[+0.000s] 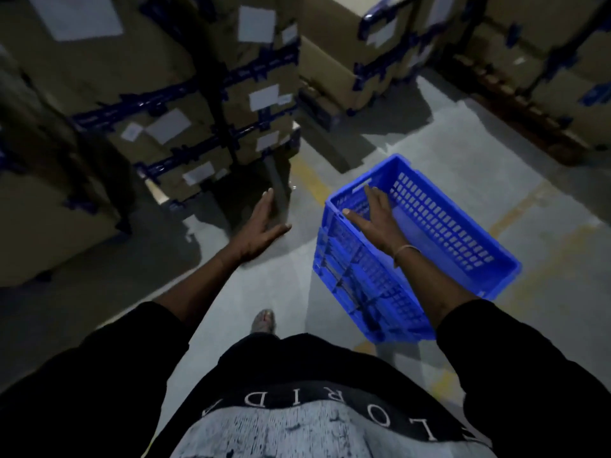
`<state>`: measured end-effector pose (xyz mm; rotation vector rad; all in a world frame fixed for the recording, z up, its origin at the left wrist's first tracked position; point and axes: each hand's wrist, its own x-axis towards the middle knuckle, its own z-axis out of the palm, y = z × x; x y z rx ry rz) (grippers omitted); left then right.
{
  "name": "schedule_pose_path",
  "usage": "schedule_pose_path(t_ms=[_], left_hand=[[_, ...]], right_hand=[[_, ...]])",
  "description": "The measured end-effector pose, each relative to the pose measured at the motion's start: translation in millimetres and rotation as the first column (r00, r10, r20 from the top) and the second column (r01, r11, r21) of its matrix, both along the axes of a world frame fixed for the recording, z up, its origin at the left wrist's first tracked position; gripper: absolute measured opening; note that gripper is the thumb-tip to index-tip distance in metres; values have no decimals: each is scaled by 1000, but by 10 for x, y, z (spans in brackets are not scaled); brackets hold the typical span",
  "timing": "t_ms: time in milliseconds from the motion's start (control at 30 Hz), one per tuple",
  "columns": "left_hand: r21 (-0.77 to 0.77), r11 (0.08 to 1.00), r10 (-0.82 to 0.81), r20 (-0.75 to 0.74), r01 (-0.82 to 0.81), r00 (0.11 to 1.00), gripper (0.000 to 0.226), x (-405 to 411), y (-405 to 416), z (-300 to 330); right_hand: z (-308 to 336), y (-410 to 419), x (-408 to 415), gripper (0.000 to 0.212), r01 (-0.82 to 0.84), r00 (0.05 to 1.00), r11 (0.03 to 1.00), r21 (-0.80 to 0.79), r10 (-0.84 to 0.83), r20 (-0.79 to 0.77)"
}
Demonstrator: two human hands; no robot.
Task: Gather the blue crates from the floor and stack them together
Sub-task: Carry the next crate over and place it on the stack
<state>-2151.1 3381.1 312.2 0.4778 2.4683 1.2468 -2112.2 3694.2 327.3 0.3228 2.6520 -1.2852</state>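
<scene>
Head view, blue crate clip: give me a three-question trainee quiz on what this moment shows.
1. True or false: the left hand grips the blue crate.
2. Which hand is at the crate? A) right hand B) left hand C) neither
3. Fill in: stacked along the left stand taped cardboard ____ with white labels.

Key: 1 false, it is open, apart from the crate. 2 A, fingers spread over the rim. 3 boxes.

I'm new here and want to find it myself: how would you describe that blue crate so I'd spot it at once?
Start at the stacked cardboard boxes on the left, then look right across the grey floor. The blue crate is under the person's right hand, tilted. It is the only bright blue, slotted plastic thing there.
</scene>
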Motion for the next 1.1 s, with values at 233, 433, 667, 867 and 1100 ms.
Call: schedule_pose_path(t_ms=[233,433,667,867,1100], left_hand=[[5,958,286,81,-287,955,99,829,-614,-24],[51,869,486,92,-492,869,93,1507,-1101,15],[90,701,697,127,-708,706,93,2354,-1790,9],[91,557,816,124,-825,565,94,3202,-2550,-6],[106,364,917,135,-925,376,90,4425,-3741,-101]], right_hand=[[-27,-622,-140,87,-272,962,962,9,273,-31],[-38,-1373,-101,97,-453,891,890,46,454,-20],[-21,-2408,149,92,-649,760,759,52,650,3],[54,-3555,621,86,-773,634,633,32,774,-10],[15,-5210,1505,96,-879,477,477,-8,879,3]])
